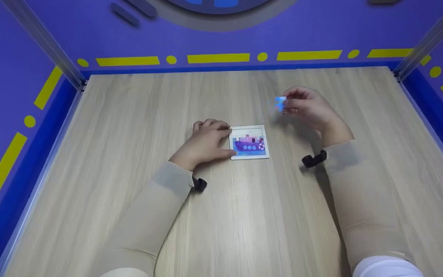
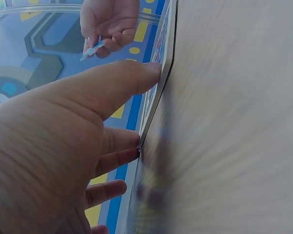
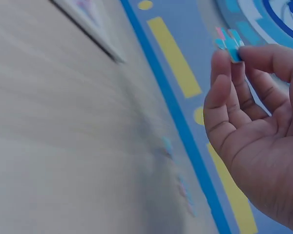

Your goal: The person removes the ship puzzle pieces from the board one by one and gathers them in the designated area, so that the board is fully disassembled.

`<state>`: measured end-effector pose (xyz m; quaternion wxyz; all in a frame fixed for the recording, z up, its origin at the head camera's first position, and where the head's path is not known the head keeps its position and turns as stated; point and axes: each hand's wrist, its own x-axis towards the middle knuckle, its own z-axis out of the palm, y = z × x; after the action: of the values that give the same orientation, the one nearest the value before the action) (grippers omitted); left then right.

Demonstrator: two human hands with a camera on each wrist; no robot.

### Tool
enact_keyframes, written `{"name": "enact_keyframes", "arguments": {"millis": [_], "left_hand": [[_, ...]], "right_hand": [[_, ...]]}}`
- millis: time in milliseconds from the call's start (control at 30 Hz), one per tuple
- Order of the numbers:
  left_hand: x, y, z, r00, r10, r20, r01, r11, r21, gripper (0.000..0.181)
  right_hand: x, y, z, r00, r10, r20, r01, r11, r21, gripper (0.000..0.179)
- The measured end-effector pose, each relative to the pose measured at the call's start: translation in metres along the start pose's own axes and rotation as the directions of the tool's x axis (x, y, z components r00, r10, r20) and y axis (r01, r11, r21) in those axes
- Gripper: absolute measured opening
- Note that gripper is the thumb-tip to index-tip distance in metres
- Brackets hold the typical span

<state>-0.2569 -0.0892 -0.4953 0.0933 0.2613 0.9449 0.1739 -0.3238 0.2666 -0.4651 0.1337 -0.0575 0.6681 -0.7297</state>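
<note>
A small square jigsaw puzzle in a white frame lies on the table, showing a purple and pink ship on blue water. Its upper strip looks plain white. My left hand rests at the puzzle's left side, the thumb on the lower left corner and the fingers at the upper left; the left wrist view shows them touching its edge. Up and to the right, my right hand pinches a small blue jigsaw piece between thumb and fingers, raised above the table. In the head view that piece is blurred.
Blurred small coloured pieces lie on the wooden table in the right wrist view; the head view does not show them. Blue-purple walls with yellow marks stand along the back and both sides.
</note>
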Motion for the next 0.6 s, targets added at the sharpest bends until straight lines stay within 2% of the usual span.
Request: {"name": "enact_keyframes", "arguments": {"millis": [100,200,300,433,600], "left_hand": [[0.001,0.0,0.0,1.0,-0.003,-0.002,0.003,1.0,-0.004,0.083],[0.001,0.0,-0.001,1.0,-0.003,-0.004,0.003,1.0,-0.003,0.084],[0.001,0.001,-0.001,1.0,0.0,-0.003,0.0,1.0,-0.002,0.084],[0.0,0.001,0.0,1.0,0.001,-0.007,-0.001,1.0,-0.004,0.085],[0.001,0.001,-0.001,1.0,0.002,-0.006,-0.002,1.0,-0.003,0.084]], "right_hand": [[-0.005,-0.008,-0.013,0.997,-0.041,-0.065,0.046,0.996,0.082,0.015],[-0.011,-0.012,-0.026,0.993,-0.059,-0.105,0.071,0.991,0.112,0.013],[-0.018,-0.013,-0.041,0.987,-0.037,-0.158,0.049,0.996,0.076,0.022],[-0.023,-0.014,-0.056,0.968,-0.013,-0.25,0.013,1.0,0.0,0.033],[-0.023,-0.011,-0.065,0.942,-0.015,-0.337,0.019,1.0,0.009,0.032]]}}
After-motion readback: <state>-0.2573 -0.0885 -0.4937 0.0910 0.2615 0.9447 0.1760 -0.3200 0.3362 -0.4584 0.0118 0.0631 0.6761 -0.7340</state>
